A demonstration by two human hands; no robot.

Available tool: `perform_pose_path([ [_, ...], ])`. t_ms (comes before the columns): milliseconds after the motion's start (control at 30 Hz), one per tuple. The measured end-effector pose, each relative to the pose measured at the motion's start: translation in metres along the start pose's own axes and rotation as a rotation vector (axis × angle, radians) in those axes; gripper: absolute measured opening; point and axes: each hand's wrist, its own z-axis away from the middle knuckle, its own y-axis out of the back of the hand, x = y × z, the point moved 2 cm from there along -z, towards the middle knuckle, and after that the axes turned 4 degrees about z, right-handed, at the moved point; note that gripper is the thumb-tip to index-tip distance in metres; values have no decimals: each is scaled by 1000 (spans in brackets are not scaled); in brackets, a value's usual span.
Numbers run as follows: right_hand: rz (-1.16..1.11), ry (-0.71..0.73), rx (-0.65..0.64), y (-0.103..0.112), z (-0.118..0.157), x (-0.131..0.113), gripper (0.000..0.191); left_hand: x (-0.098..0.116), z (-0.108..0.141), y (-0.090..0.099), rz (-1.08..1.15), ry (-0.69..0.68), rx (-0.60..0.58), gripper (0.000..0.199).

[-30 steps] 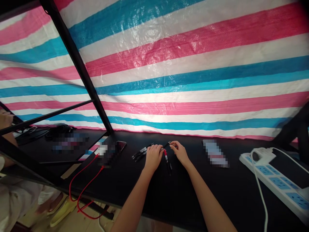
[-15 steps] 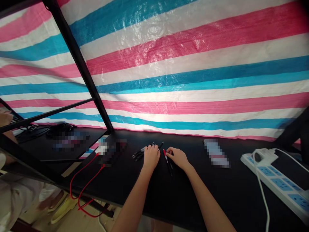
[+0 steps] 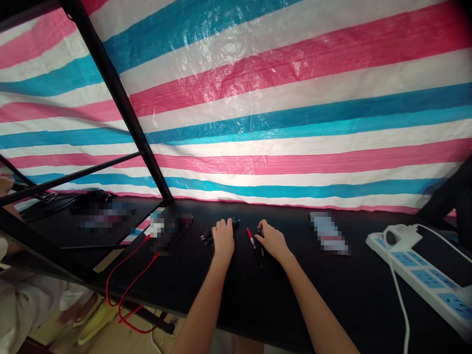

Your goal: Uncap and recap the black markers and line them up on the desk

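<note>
My left hand (image 3: 223, 242) rests with its fingers curled over a bundle of black pens (image 3: 207, 237), whose ends stick out on both sides. The palm hides most of them. Closer to me on the right, a red-and-black marker (image 3: 250, 238) lies at a slant on the black table. My right hand (image 3: 272, 240) is beside it, thumb and finger pinched on a black pen (image 3: 261, 250), which is partly hidden by the fingers and lies next to the marker.
A white power strip (image 3: 424, 275) with a plugged-in adapter and cable sits at the right. Near it lies a blurred flat item (image 3: 329, 233). Red cables (image 3: 123, 265) hang over the left edge. A black frame post (image 3: 118, 98) rises before a striped sheet (image 3: 276, 162). Another person's clothing (image 3: 25, 305) shows at left.
My left hand has slid left with the pens, away from the marker. My right hand has moved slightly right, its thumb and finger now on the black pen's upper part.
</note>
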Motion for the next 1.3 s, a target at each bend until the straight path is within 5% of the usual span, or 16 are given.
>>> perform_pose_path([
  [300,157,-110,-31,6,1,3,12,2,1,3,14,-22,33,37],
  [467,201,-179,-40,8,2,3,12,13,2,6,183,-58,99,20],
  [633,210,-197,-53,9,2,4,17,27,9,-2,231,-139,-67,43],
  [833,172,-186,-55,8,1,7,17,25,8,-2,231,-160,-248,18],
  [1000,-64,-217,2,4,-5,16,28,23,6,0,271,-177,-211,15],
  [1300,-995,-259,212,-8,-20,33,31,30,7,8,355,-256,-117,16],
])
